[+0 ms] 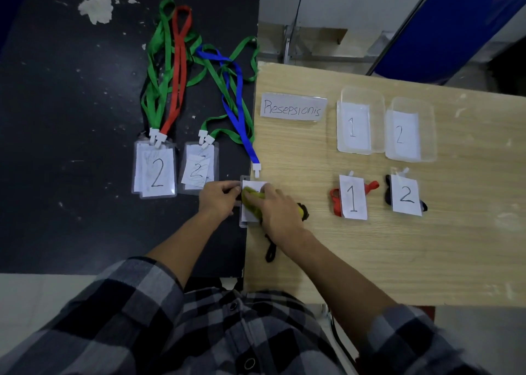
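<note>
A clear badge holder (248, 218) on a blue lanyard (236, 101) lies at the seam between the black table (71, 104) and the wooden table (398, 246). My left hand (219, 199) pinches its left edge. My right hand (277, 209) presses a yellow-green cloth (252, 199) onto the holder's face, covering most of the card inside. A black cord (270, 251) trails from under my right wrist.
Two stacks of badge holders marked 2 (156, 172) (197, 168) with green and red lanyards lie on the black table. On the wooden table: a "Resepsionis" sign (293, 108), clear tubs labelled 1 (360, 121) and 2 (410, 131), cards 1 (353, 198) and 2 (405, 195).
</note>
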`<action>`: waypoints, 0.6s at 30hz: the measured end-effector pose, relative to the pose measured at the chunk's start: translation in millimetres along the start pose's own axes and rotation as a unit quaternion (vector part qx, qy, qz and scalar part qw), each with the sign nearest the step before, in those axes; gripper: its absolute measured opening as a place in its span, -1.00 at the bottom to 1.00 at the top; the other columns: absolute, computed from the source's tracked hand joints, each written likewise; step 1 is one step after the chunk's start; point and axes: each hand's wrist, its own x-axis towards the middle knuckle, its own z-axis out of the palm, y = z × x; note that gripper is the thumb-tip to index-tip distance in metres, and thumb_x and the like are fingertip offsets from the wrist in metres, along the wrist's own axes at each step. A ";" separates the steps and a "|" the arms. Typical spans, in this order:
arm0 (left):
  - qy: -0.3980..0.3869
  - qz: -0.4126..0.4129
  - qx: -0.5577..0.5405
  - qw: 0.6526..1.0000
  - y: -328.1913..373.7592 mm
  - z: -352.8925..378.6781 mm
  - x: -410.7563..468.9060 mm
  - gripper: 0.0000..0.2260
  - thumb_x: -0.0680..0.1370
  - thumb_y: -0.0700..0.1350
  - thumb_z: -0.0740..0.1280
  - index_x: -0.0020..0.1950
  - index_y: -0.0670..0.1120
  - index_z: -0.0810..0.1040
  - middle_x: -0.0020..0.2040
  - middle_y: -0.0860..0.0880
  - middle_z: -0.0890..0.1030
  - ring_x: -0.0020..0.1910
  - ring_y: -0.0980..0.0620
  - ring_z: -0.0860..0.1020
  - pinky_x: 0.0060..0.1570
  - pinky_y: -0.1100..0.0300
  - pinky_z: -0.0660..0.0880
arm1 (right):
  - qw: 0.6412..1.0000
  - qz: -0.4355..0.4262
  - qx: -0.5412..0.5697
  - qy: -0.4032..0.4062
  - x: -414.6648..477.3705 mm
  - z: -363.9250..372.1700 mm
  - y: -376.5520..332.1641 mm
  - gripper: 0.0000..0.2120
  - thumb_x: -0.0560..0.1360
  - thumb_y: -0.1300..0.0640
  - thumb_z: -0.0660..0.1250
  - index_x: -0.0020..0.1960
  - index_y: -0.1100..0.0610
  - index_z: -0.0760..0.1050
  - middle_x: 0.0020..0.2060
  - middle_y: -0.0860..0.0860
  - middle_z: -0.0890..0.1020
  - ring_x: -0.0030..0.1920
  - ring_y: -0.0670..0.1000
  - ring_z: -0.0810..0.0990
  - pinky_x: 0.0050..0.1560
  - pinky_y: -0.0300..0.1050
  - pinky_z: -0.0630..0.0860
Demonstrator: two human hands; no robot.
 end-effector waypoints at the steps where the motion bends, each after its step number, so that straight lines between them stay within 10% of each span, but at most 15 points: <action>1: -0.005 -0.004 -0.006 1.000 1.3 -0.3 -0.5 -0.83 0.62 -0.17 0.34 0.15 -0.02 0.66 0.00 0.00 0.71 -0.18 0.08 0.70 -0.53 0.30 0.44 | 1.000 -0.019 -0.004 -0.003 -10.2 6.4 -0.1 -0.40 0.56 0.22 0.25 0.53 -0.13 0.20 0.15 0.13 0.39 0.04 0.18 0.49 -0.09 0.05 0.40; 18: 0.003 -0.009 -0.007 1.000 4.2 2.1 0.0 -0.83 0.61 -0.19 0.34 0.16 -0.08 0.66 0.00 -0.04 0.71 -0.22 0.08 0.70 -0.56 0.34 0.42 | 0.999 -0.032 -0.005 0.024 -31.5 22.9 20.9 -0.46 0.56 0.21 0.23 0.47 -0.16 0.28 0.12 0.09 0.43 0.02 0.15 0.48 -0.08 0.03 0.39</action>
